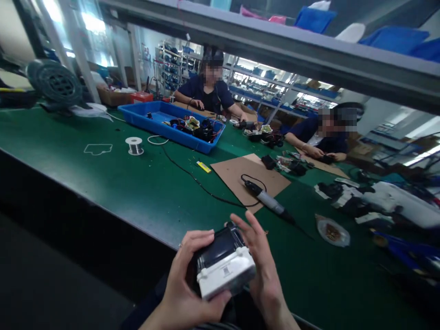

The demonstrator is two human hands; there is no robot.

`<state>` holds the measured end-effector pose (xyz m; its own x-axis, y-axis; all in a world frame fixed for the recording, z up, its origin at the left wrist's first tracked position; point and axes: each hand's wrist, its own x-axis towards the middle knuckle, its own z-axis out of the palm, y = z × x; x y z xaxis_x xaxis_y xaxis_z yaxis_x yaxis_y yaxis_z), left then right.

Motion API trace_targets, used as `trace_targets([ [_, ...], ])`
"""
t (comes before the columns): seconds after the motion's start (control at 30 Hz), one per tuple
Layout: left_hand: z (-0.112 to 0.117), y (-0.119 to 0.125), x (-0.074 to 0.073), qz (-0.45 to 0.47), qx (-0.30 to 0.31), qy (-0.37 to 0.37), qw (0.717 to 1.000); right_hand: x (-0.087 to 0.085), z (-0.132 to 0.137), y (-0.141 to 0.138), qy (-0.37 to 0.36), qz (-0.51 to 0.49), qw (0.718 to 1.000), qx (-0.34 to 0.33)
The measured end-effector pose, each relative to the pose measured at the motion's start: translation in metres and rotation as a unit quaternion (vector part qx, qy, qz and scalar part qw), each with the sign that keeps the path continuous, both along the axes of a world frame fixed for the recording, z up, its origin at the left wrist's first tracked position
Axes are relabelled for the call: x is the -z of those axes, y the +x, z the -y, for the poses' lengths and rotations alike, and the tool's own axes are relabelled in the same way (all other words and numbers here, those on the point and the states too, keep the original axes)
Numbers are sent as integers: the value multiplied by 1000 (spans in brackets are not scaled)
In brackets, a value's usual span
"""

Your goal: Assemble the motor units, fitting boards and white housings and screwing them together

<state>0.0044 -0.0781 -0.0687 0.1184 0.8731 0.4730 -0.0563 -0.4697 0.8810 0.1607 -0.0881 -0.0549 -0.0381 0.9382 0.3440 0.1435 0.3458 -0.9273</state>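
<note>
My left hand (190,279) is closed around a boxy black-and-white plastic unit (227,272), thumb across its white face and fingers over the black part. A small printed code shows on the white side. On the unit's other side is my right hand (263,261), its fingers stretched out and apart; the palm is close to the unit, and contact is hard to make out. Beyond the hands, a pen-shaped electric screwdriver (270,200) with a black cord lies partly on a cardboard sheet (228,172).
On the green table (137,192) are a blue tray (147,120) of wired parts, a solder spool (135,146), a yellow packet (204,167) and a clear bag of small brass-coloured pieces (332,233). Two co-workers sit opposite. A shelf beam (275,41) crosses overhead.
</note>
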Motion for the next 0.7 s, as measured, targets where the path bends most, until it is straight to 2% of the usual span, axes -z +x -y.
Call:
trace_targets([
  [0.07, 6, 1, 4, -14, -27, 42, 999, 3, -1, -12, -48, -62, 997, 10],
  [0.1, 9, 2, 6, -16, -40, 54, 998, 3, -2, -18, -49, -74, 996, 21],
  [0.27, 17, 5, 11, 10, -57, 61, 996, -15, -2, -33, 48, -42, 996, 62],
  [0.33, 17, 6, 11, 29, -56, 47, 997, -19, -1, -35, 57, -31, 995, 71],
  [0.43, 13, 3, 13, 112, -46, -39, 992, -19, 1, -38, -16, -41, 998, 46],
  [0.47, 12, 1, 15, 155, -30, -93, 983, -19, 2, -39, -48, -38, 998, 30],
  [0.53, 9, -6, 24, 240, 7, -219, 946, -18, 5, -41, -86, 2, 996, 16],
  [0.6, 7, -14, 36, 294, 23, -321, 900, -19, 8, -44, -71, 79, 993, 51],
  [0.63, 6, -17, 42, 310, 20, -345, 886, -20, 8, -45, -54, 124, 988, 76],
  [0.7, 5, -21, 55, 327, 29, -348, 878, -24, 8, -48, -11, 205, 972, 110],
])
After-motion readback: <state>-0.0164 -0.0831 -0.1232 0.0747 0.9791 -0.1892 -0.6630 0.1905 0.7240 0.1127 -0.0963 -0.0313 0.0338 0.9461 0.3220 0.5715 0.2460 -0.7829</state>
